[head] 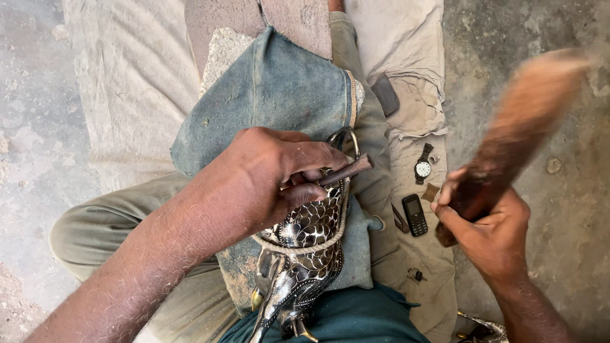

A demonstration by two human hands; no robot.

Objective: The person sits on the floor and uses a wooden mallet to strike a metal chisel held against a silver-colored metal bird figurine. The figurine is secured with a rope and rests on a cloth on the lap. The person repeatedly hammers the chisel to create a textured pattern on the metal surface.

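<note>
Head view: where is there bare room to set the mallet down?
Bare concrete floor left of the pale cloth, and more right of the wristwatch. Crowded: the cloth strip holding the watch, the phone and small tools.

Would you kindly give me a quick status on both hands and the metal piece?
Left hand shut on a chisel, tip against the silver metal bird. Right hand shut on a wooden mallet, raised. Rope crosses the bird.

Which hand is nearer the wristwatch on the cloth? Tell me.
Right. The right hand, gripping a wooden mallet, is just right of the wristwatch. The left hand holds a punch on the metal piece, farther left.
</note>
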